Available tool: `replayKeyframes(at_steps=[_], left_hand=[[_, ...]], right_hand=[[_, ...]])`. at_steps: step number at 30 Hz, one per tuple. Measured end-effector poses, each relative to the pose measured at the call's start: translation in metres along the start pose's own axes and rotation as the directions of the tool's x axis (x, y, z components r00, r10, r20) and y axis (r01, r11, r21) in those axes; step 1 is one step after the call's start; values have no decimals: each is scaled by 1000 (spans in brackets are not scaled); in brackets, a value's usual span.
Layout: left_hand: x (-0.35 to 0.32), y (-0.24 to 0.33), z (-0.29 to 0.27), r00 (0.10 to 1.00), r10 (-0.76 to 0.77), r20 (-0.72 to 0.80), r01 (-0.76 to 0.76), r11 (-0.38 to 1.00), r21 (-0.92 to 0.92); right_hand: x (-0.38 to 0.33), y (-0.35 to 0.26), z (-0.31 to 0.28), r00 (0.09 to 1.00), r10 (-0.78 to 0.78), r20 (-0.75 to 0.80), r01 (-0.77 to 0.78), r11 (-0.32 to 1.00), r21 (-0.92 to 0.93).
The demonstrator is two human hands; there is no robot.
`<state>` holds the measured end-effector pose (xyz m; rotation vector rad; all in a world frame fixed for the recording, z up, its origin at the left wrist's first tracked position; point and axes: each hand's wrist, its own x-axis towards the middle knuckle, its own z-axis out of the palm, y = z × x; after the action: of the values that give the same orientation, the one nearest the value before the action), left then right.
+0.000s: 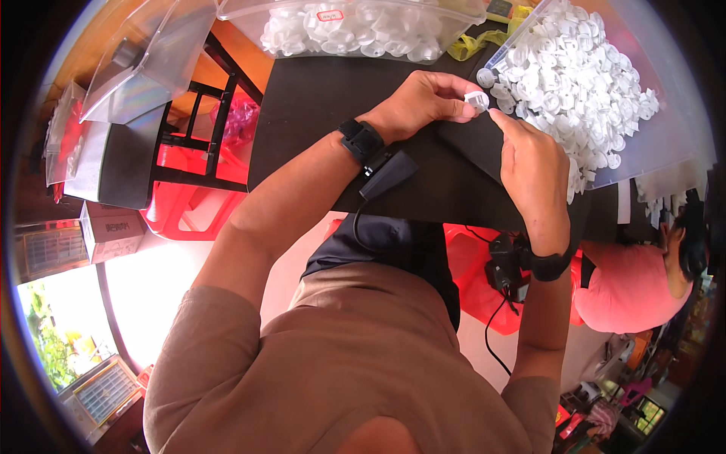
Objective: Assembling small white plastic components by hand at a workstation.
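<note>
Left hand (423,102) is pinching a small white plastic part (476,99) between thumb and fingertips, fingers closed narrowly round it, above the far right of the black table (318,113). Right hand (533,170) is reaching in from the near side, index fingertip touching the part's right edge, other fingers curled, holding nothing else. Part is looking light, stiff and smooth, likely slippery; gripping by the rim seems safest. Just right, a clear bag (665,129) is spilling a heap of white parts (575,83). Far off, a clear bin (355,30) is holding more.
</note>
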<state>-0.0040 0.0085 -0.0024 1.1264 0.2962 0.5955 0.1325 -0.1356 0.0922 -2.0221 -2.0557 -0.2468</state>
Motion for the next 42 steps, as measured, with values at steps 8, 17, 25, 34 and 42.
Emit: replayKeyframes(at_steps=[8,17,25,34,42], left_hand=[[2,-1,0,991,129,-35,-128,991,33],[3,1,1,989,131,-71,-125,989,83],[1,5,3,991,116,-71,-107,987,122],[-1,2,4,991,111,-80,-98,984,151],[-3,13,5,994,90,-61,-77,979,191]], right_hand=[[-14,-5,5,981,180,-67,-157,954,256],[-9,-11,18,976,214,-28,-188,907,376],[-6,-14,23,974,225,-40,-191,898,397],[-7,-15,30,981,184,-63,-155,934,321],[-20,-11,22,975,202,-98,-145,902,407]])
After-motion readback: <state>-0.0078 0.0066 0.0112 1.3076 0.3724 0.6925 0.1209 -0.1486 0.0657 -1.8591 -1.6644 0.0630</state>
